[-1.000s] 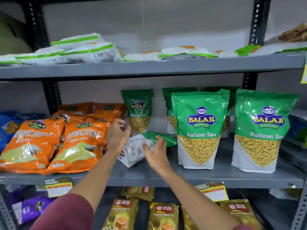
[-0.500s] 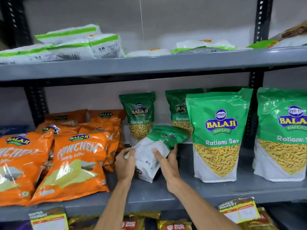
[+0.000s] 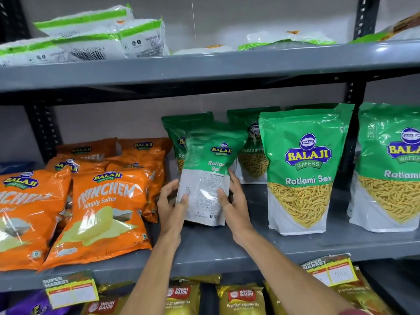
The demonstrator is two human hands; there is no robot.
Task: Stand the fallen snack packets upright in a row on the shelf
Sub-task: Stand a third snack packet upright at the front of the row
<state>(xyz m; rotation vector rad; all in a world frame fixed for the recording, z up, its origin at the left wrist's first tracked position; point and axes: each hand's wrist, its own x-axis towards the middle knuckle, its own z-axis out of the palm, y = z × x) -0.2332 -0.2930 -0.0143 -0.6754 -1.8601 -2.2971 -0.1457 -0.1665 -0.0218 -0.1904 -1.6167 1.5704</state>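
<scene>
A green and white Ratlami Sev packet point(image 3: 208, 178) stands nearly upright on the grey middle shelf point(image 3: 216, 244), its printed back facing me. My left hand point(image 3: 169, 204) grips its lower left edge and my right hand point(image 3: 231, 201) grips its lower right edge. Two upright packets of the same kind stand to the right, one point(image 3: 302, 169) close by and one point(image 3: 391, 167) at the frame edge. Behind the held packet, two more point(image 3: 181, 126) point(image 3: 250, 142) stand at the back, partly hidden.
Orange chip packets point(image 3: 106, 210) lean in a pile on the left of the same shelf. White and green packets point(image 3: 91, 35) lie flat on the upper shelf. Gold tea packets point(image 3: 241, 296) and price tags point(image 3: 70, 289) sit below the shelf front.
The packet lay tilted on the shelf; both hands took hold of it and turned it to nearly upright. The camera moved closer and to the left.
</scene>
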